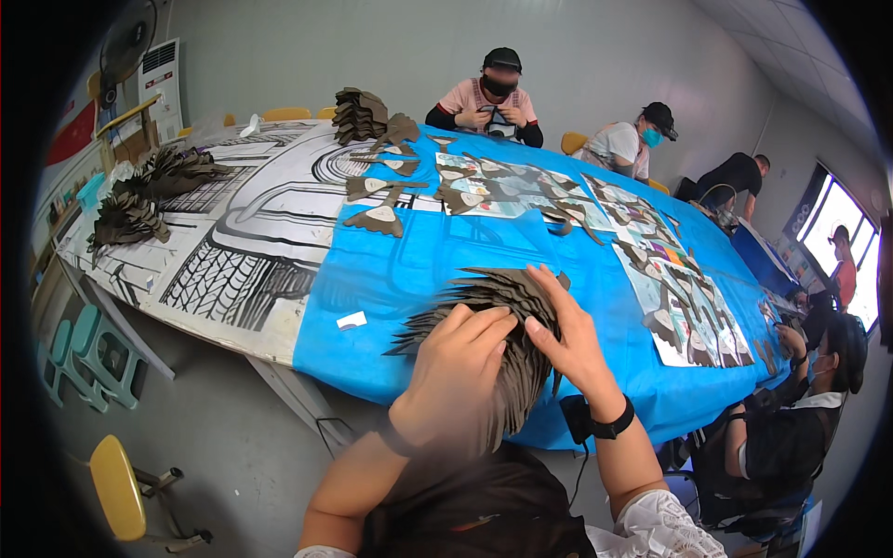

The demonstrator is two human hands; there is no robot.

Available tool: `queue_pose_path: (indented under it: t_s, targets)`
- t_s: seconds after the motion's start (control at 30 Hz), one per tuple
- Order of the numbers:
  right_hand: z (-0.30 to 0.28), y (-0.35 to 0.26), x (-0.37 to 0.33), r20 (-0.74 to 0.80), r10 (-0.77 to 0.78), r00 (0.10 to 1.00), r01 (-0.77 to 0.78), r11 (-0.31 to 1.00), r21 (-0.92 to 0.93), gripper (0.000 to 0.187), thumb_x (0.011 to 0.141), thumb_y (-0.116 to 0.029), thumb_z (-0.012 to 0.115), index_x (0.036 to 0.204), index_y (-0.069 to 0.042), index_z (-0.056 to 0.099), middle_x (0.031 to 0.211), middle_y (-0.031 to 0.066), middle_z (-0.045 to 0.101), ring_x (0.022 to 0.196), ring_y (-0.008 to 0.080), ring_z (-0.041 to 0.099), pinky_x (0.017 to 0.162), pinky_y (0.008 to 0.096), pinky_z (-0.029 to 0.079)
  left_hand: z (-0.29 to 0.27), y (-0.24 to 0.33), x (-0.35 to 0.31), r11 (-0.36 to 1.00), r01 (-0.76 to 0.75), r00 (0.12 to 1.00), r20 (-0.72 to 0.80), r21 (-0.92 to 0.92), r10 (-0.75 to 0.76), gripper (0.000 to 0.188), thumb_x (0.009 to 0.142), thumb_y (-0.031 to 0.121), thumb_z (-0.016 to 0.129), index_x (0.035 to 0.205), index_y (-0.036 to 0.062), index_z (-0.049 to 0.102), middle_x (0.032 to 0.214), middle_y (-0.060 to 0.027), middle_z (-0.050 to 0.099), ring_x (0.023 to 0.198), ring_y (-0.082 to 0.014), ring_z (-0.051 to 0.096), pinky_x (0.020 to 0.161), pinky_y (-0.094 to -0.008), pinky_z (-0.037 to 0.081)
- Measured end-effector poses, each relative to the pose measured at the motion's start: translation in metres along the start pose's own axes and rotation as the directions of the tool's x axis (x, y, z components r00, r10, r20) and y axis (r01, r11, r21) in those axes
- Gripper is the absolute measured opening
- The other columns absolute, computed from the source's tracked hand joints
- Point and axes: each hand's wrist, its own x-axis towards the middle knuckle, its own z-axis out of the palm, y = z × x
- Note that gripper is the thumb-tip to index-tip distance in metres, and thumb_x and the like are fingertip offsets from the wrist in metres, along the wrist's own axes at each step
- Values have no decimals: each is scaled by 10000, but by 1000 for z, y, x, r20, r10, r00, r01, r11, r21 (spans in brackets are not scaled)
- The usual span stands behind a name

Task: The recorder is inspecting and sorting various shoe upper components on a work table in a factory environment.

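A thick, fanned stack of dark grey-brown cut-out pieces (526, 372) stands at the near edge of the blue-covered table, in front of my body. Across its near left side, my left hand (460, 363) bends its fingers onto the layered edges; that hand is slightly blurred. My right hand (567, 330) clasps the right side, fingers stretched along the top and thumb pressed on the edges. The pieces look like thin, flexible sheet with jagged outlines; their exact kind I cannot tell. A dark band (614, 423) circles my right wrist.
Blue cloth (391, 288) covers much of the table. Similar pieces (377, 219) with pale patches lie beyond, others on printed sheets (693, 316). More stacks (358, 116) stand far back and at left (130, 219). A white scrap (352, 321) lies nearby. Several people sit or stand around the table.
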Motion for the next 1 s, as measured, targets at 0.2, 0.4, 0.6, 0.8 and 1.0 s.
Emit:
queue_pose_path:
  t_s: [0.2,0.4,0.6,0.8,1.0]
  targets:
    - [2,-5,0,8,94,996,-94,995,41,690,724,-125,637,1394,-154,476,1370,247,498,1305,395,452,1053,432,399,1,-2,-4,1000,17,1000,-7,-16,-17,232,789,2,646,1020,6,666,1065,-115,661,876,-296,578,781,-362,492]
    - [1,0,5,-9,82,997,-81,992,94,651,710,-82,580,1356,-112,503,1316,251,542,1315,387,443,1062,425,392,0,-3,-7,998,-22,999,-38,-66,20,80,788,1,657,867,2,664,886,-95,627,815,-280,561,702,-359,467]
    - [-3,5,5,16,114,993,-115,983,143,617,714,-98,578,1328,-75,525,1307,253,551,1296,390,465,1045,405,396,2,-2,-3,998,-10,999,-43,-59,7,51,800,2,656,849,-2,646,835,-109,592,784,-288,550,674,-367,455]
    - [-6,12,9,16,131,991,-130,941,311,577,725,-82,534,1301,-54,545,1234,204,615,1129,317,604,962,339,443,2,-2,-2,997,-4,998,-57,-75,0,64,808,0,647,872,0,640,848,-117,602,781,-296,552,682,-370,457]
    - [-11,18,9,48,179,983,-185,915,358,567,733,-91,495,1296,-35,545,1147,166,655,985,217,627,874,293,467,1,-1,-2,997,18,999,-42,-72,-21,94,800,-13,640,891,7,645,857,-113,609,784,-296,556,686,-367,459]
